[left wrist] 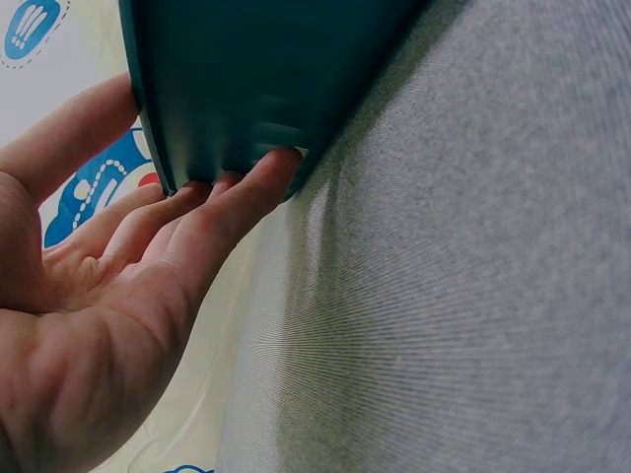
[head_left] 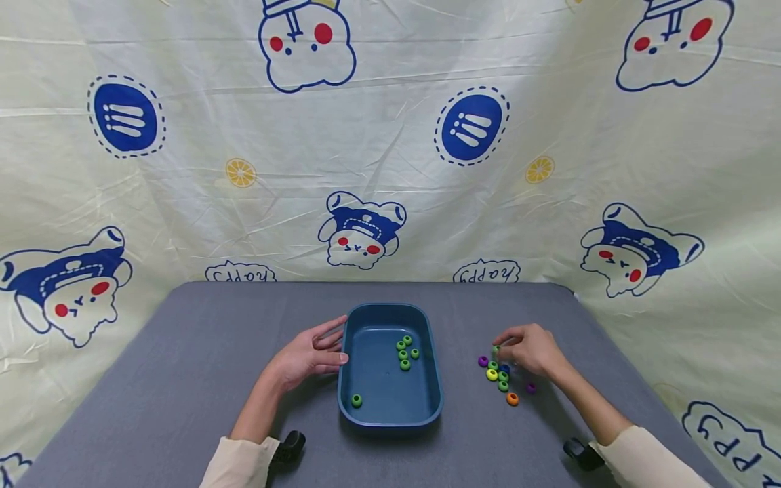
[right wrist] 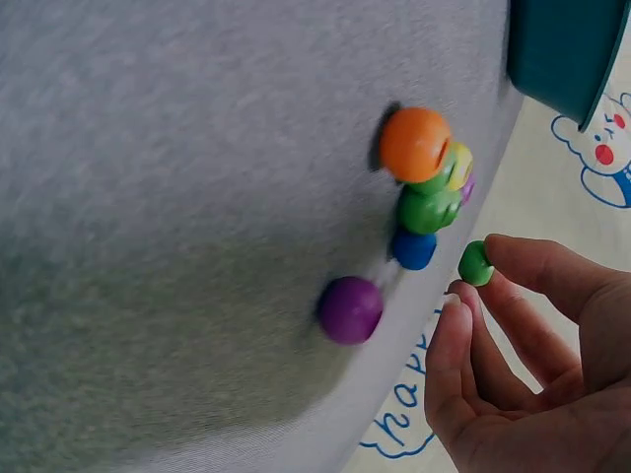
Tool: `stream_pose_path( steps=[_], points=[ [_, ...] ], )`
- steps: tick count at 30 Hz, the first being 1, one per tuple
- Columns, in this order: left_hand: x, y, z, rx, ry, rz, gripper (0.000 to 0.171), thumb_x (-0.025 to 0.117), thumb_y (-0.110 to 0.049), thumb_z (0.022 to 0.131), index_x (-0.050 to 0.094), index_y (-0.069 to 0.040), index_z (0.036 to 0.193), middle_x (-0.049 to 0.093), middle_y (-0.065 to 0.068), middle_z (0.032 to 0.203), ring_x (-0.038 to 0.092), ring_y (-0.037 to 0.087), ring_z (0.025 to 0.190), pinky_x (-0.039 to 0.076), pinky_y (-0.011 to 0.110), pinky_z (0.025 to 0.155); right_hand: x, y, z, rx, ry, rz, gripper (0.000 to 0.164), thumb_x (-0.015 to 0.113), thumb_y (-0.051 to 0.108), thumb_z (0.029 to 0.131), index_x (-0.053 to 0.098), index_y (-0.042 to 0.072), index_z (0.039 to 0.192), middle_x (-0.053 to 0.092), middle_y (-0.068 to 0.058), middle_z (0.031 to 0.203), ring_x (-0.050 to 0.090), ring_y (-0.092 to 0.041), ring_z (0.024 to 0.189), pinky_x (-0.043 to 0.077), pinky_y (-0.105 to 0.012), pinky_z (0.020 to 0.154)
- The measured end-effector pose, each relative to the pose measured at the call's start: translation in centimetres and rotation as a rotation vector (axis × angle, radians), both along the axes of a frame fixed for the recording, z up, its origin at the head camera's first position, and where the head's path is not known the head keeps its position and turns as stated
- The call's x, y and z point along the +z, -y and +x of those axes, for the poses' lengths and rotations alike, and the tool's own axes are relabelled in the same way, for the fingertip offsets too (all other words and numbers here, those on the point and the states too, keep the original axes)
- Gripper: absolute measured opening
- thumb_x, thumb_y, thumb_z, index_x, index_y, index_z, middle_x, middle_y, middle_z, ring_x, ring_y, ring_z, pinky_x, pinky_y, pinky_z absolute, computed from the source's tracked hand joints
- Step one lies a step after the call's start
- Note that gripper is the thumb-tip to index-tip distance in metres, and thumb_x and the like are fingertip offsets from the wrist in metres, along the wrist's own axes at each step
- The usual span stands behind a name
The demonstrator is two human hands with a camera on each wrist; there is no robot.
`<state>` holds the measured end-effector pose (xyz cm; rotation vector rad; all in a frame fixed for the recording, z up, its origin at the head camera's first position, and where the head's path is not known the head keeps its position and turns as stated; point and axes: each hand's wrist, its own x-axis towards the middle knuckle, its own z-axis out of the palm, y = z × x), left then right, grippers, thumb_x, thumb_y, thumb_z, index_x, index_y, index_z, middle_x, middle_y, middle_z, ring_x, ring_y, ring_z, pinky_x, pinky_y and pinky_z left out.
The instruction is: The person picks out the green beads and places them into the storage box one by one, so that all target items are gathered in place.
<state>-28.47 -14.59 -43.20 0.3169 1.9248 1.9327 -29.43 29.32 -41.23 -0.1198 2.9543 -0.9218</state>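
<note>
My right hand [head_left: 529, 347] pinches a green bead [right wrist: 475, 264] between thumb and fingertips, above a cluster of loose beads on the table. Under and around it lie a purple bead [head_left: 483, 361], a yellow bead [head_left: 491, 375], a blue bead [right wrist: 414, 250], an orange bead [head_left: 512, 399] and several green beads [head_left: 503, 386]. My left hand [head_left: 308, 357] touches the left side of a blue tray [head_left: 390, 415], its fingers extended along the wall and the thumb at the rim. Inside the tray, several green beads [head_left: 405, 365] sit right of the middle, and one green bead [head_left: 356, 400] lies near the front left corner.
A grey cloth [head_left: 232, 325] covers the table. Another purple bead [right wrist: 351, 310] lies apart from the cluster, to its right in the head view. A printed curtain [head_left: 390, 156] hangs behind the table and along its sides.
</note>
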Motion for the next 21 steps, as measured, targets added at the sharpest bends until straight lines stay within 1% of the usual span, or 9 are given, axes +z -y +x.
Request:
stream_pose_path(
  steps=[5,10,15,21],
  points=[
    [0.1,0.0,0.0,-0.002,0.0,0.001,0.079,0.069,-0.002,0.094,0.028,-0.012,0.161,0.031,0.021,0.163,0.044,0.043,0.143,0.057,0.042,0.098,0.8,0.9,0.3,0.043,-0.039,0.007,0.021,0.076,0.02,0.085,0.08,0.009,0.102,0.078,-0.012,0.097,0.072,-0.025,0.089,0.055,-0.035,0.067],
    [0.0,0.1,0.0,-0.005,0.0,0.011,0.079,0.068,-0.001,0.095,0.027,-0.011,0.161,0.031,0.021,0.163,0.043,0.043,0.143,0.057,0.042,0.098,1.2,2.0,0.4,0.068,-0.065,0.005,0.019,0.074,0.018,0.087,0.08,0.009,0.103,0.078,-0.011,0.098,0.072,-0.024,0.086,0.058,-0.038,0.07],
    [0.0,0.1,0.0,-0.008,0.0,0.014,0.078,0.068,-0.001,0.095,0.027,-0.011,0.161,0.031,0.021,0.163,0.042,0.043,0.144,0.057,0.042,0.098,1.6,2.9,0.2,0.09,-0.063,-0.019,0.017,0.074,0.017,0.087,0.08,0.01,0.102,0.078,-0.01,0.098,0.072,-0.022,0.086,0.059,-0.037,0.071],
    [0.0,0.1,0.0,-0.007,0.002,0.012,0.077,0.068,-0.002,0.095,0.028,-0.012,0.161,0.032,0.02,0.163,0.043,0.042,0.143,0.057,0.042,0.098,2.3,4.3,0.1,0.108,-0.032,-0.054,0.017,0.074,0.016,0.088,0.079,0.009,0.102,0.078,-0.008,0.098,0.072,-0.02,0.086,0.06,-0.037,0.073]
  ],
)
